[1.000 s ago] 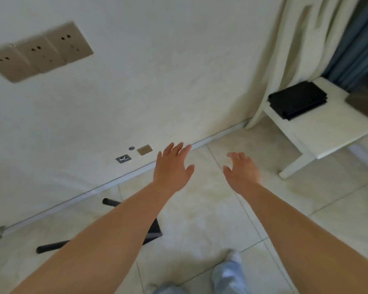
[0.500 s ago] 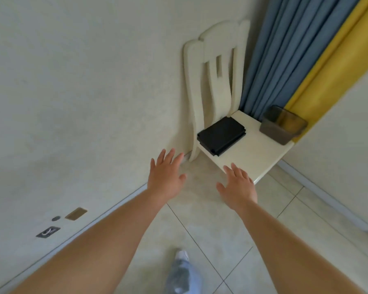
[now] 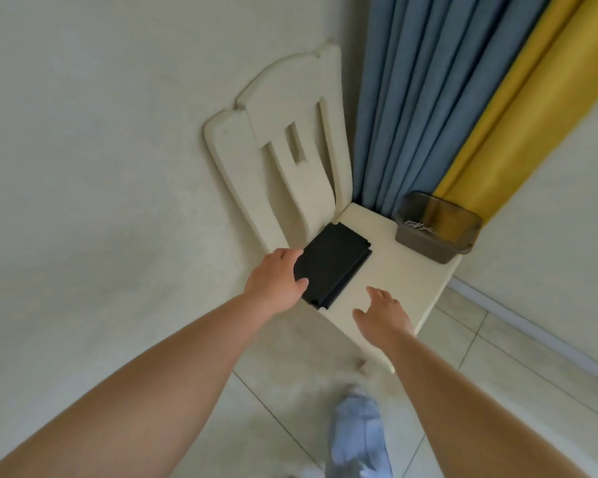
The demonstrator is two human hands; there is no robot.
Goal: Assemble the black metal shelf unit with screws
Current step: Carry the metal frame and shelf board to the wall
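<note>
A stack of black metal shelf panels (image 3: 335,262) lies flat on the seat of a cream wooden chair (image 3: 397,281), close to its backrest. My left hand (image 3: 273,276) reaches the stack's left edge, thumb on the near corner and fingers at the far side; whether it grips the stack I cannot tell. My right hand (image 3: 382,317) hovers over the seat's front, fingers spread, holding nothing. A brown translucent plastic bin (image 3: 437,227) with several small metal screws in it sits at the seat's back right corner.
The chair stands in a corner against a white wall, with blue and yellow curtains (image 3: 463,98) behind it. Pale floor tiles (image 3: 497,391) lie below. My foot in a light blue shoe (image 3: 358,432) is on the floor before the chair.
The view swung from the wall and floor to the chair. Both hands moved forward over the seat, and my left hand arrived at the black panels.
</note>
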